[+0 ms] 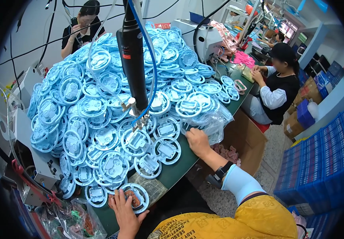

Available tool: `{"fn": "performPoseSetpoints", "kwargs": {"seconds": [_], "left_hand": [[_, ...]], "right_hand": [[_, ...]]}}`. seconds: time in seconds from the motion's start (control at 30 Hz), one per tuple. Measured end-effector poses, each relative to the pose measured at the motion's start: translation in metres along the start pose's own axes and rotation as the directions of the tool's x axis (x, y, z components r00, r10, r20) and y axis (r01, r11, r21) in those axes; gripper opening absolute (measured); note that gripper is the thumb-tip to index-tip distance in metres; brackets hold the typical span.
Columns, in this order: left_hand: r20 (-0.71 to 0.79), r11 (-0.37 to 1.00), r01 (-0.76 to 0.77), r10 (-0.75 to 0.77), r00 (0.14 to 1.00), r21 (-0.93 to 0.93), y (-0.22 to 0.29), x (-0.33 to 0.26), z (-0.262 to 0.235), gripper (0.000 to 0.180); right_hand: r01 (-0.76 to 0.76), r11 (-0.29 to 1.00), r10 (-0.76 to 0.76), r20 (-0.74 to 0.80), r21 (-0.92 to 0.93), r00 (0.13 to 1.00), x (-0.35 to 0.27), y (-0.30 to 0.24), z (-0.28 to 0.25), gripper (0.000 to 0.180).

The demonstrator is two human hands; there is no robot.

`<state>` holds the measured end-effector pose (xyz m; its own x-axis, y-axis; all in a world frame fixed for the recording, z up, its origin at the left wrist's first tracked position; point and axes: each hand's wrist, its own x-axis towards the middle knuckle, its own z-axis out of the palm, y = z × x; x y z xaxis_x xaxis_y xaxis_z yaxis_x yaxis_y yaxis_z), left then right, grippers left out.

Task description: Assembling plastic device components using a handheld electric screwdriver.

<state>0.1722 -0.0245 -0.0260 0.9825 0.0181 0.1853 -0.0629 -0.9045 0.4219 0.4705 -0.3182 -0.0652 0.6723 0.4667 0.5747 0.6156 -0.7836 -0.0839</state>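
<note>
My left hand [126, 215] lies over a light blue toy steering wheel part [144, 194] at the table's near edge, with its fingers and thumb on the part. Inside that ring shows a brown circuit board [131, 196], partly covered by my fingers. My right hand [198, 142] is curled beside a clear plastic bag [213, 129] at the edge of the pile; what its fingers hold, if anything, is hidden. A large heap of similar blue wheel parts [114, 167] covers the table. Just beyond my left hand stand several loose ones near a metal nozzle [139, 121].
A black upright tool [132, 59] with a blue hose hangs over the heap. A bag of small boards [72, 219] lies lower left. A cardboard box [243, 139] stands below the table at right, near blue crates [319, 155]. Two people [279, 87] work nearby.
</note>
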Motion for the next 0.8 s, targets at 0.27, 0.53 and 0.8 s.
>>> {"fn": "performPoseSetpoints", "kwargs": {"seconds": [0.27, 0.53, 0.8], "left_hand": [[0.003, 1.0, 0.015, -0.015, 1.0, 0.013, -0.001, 0.001, 0.003, 0.089], [-0.034, 0.999, 0.0, -0.001, 0.999, -0.032, 0.008, 0.011, -0.002, 0.087], [-0.025, 1.0, 0.02, -0.02, 0.999, -0.01, 0.012, 0.009, -0.006, 0.085]], "right_hand": [[0.115, 0.989, -0.111, -0.045, 0.097, 0.993, 0.003, -0.023, -0.061, 0.018], [-0.469, 0.869, 0.457, 0.11, 0.156, 0.883, 0.035, 0.121, -0.037, 0.112], [-0.539, 0.842, 0.535, 0.181, -0.031, 0.825, 0.134, 0.072, 0.013, 0.116]]}}
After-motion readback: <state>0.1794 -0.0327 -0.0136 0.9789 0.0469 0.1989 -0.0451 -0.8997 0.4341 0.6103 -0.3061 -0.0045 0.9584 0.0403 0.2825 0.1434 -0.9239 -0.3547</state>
